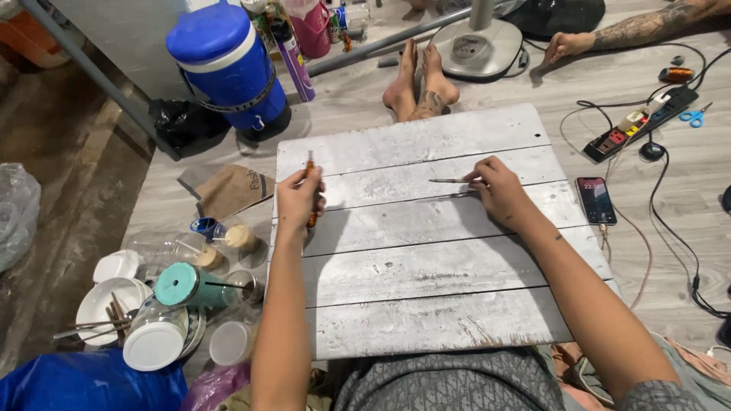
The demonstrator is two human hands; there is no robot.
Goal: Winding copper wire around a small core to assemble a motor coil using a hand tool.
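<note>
- While the whitewashed plank board [426,259] is lying across the person's lap in the middle of the frame, both hands are working on its upper part, well apart from each other.
- The left hand [298,199] is curling shut around a slim orange-and-dark tool [311,190], holding it upright so that its top is sticking out above the fingers; the board seems to be serving as a firm flat bench for this.
- The right hand [499,190], right of centre, is pinching the end of a thin metal rod [451,181] and pressing it flat against the plank, probably to keep it from rolling.
- Both forearms are reaching forward from the bottom edge, elbows bent, wrists hovering low over the wood.
- At the lower left, cups, lids and a teal tumbler [186,285] are sitting within easy reach.
- A phone [595,200] is lying on the floor just right of the board, and a blue cooler [225,61] is standing at the upper left.
</note>
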